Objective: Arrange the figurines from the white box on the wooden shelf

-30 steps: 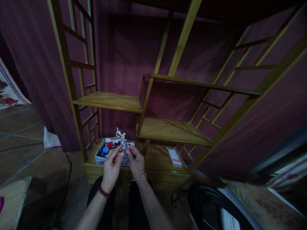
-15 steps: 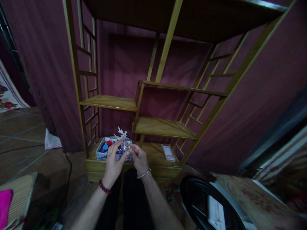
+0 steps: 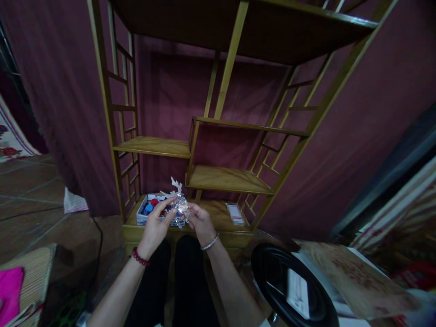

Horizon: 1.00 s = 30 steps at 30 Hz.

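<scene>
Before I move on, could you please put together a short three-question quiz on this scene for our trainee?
1. True or false: the left hand and the right hand both have fingers on the shiny ornament.

2. What is worn on the right wrist?
A) a wristwatch
B) a silver-coloured bangle
C) a red beaded bracelet

3. Fill in the blank: the open box of small colourful items stands on the ____ level of the wooden shelving unit.

Key: 1. True. 2. B. 3. Lowest.
</scene>
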Tool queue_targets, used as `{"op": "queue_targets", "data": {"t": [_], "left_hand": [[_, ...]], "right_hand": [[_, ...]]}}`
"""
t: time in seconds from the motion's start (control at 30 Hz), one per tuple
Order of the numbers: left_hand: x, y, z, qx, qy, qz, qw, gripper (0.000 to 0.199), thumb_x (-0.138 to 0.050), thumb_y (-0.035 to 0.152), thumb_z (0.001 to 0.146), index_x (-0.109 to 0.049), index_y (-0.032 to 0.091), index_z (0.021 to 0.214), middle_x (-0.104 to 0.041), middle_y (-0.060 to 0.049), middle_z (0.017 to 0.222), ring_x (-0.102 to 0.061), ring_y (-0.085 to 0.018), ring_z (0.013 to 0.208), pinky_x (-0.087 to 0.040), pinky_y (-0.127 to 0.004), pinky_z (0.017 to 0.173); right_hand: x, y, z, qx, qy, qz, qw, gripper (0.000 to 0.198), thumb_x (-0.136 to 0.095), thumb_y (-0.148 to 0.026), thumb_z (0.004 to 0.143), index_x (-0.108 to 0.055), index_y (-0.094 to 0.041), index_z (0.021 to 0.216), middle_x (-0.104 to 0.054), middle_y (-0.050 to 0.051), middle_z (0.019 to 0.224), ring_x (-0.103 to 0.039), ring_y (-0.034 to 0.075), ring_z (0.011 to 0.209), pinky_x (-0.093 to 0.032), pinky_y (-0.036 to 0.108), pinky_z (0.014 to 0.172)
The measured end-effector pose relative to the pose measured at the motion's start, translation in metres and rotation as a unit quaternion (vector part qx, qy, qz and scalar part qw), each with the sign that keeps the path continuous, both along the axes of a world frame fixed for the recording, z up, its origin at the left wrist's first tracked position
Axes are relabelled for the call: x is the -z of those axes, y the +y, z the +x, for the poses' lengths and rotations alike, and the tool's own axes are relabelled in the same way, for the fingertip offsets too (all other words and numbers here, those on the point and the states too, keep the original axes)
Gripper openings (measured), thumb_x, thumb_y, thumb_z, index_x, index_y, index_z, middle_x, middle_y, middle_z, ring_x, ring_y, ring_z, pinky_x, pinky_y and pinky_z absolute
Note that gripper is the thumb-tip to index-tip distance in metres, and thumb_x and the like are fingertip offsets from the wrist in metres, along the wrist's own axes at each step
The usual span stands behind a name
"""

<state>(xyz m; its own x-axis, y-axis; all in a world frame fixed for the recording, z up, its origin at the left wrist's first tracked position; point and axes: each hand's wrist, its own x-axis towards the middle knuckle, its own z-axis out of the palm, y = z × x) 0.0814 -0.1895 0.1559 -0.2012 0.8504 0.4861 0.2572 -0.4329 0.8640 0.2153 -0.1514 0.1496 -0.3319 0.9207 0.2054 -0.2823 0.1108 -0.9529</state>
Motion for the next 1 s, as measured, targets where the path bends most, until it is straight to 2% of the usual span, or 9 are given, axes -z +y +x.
{"op": "queue_targets", "data": {"t": [0.23,0.5,0.7,0.87,0.93,1.0], "left_hand": [[-0.029,0.002,-0.001,0.108,-0.038,-0.029,0.993,0.037,-0.055,0.032,0.072,-0.055,0.017,0.106,-0.061,-0.006,0.104,-0.056,-0.018,0.091,-0.043,-0.029,0.08],[-0.048,0.017,0.007,0.182,-0.081,-0.063,0.978,0.042,-0.059,0.032,0.069,-0.054,0.015,0.107,-0.064,-0.008,0.097,-0.06,-0.018,0.084,-0.045,-0.03,0.077],[-0.058,0.027,0.015,0.157,-0.102,-0.073,0.98,0.041,-0.061,0.033,0.067,-0.057,0.015,0.104,-0.064,-0.007,0.098,-0.06,-0.018,0.086,-0.046,-0.029,0.079],[-0.061,0.036,0.015,0.145,-0.078,-0.082,0.983,0.042,-0.061,0.035,0.066,-0.059,0.016,0.103,-0.065,-0.007,0.096,-0.059,-0.018,0.086,-0.046,-0.028,0.077],[-0.063,0.039,0.015,0.141,-0.072,-0.08,0.984,0.042,-0.061,0.035,0.066,-0.059,0.016,0.104,-0.065,-0.006,0.097,-0.059,-0.018,0.087,-0.046,-0.028,0.077],[-0.064,0.041,0.016,0.139,-0.068,-0.075,0.985,0.041,-0.061,0.034,0.067,-0.058,0.016,0.104,-0.065,-0.006,0.097,-0.058,-0.018,0.087,-0.045,-0.028,0.078]], "right_hand": [[-0.03,0.003,0.016,-0.103,0.033,-0.021,0.994,0.024,-0.067,-0.025,0.061,-0.061,-0.014,0.082,-0.062,0.003,0.072,-0.049,0.005,0.052,-0.02,0.013,0.035],[-0.043,0.015,0.023,-0.111,0.047,-0.009,0.993,0.021,-0.065,-0.028,0.065,-0.061,-0.012,0.078,-0.061,0.001,0.064,-0.044,0.003,0.044,-0.018,0.013,0.033],[-0.049,0.022,0.028,-0.102,0.054,-0.023,0.993,0.024,-0.063,-0.031,0.068,-0.063,-0.012,0.084,-0.062,0.003,0.066,-0.042,0.002,0.045,-0.02,0.012,0.036],[-0.052,0.024,0.032,-0.069,0.058,-0.031,0.995,0.043,-0.046,-0.049,0.078,-0.064,-0.011,0.087,-0.063,0.007,0.066,-0.05,0.008,0.052,-0.03,0.016,0.04],[-0.053,0.025,0.032,-0.061,0.063,-0.017,0.996,0.048,-0.04,-0.052,0.08,-0.063,-0.01,0.088,-0.063,0.008,0.066,-0.051,0.01,0.054,-0.034,0.018,0.044],[-0.054,0.025,0.032,-0.045,0.045,0.018,0.998,0.045,-0.042,-0.05,0.079,-0.063,-0.012,0.09,-0.064,0.006,0.068,-0.05,0.01,0.054,-0.036,0.02,0.047]]}}
